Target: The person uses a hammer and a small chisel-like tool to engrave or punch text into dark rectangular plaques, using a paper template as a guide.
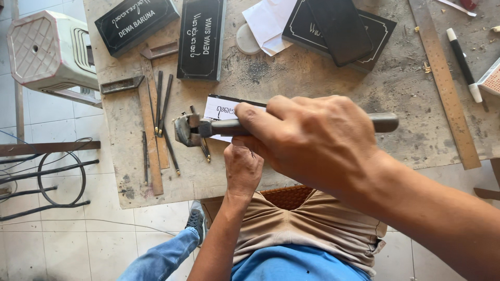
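Head view: hammer over a stone plaque.
Right hand [312, 138] grips hammer [208, 127]; left hand [242, 169] closed beneath, its hold hidden; plaque [221, 110] on workbench [312, 88].

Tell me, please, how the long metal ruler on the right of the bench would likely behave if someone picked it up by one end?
The metal ruler looks long, thin and flat, so it would probably flex slightly yet stay fairly stiff. Lying flat on the dusty workbench, it should slide rather than roll, and may be awkward to lift off the surface.
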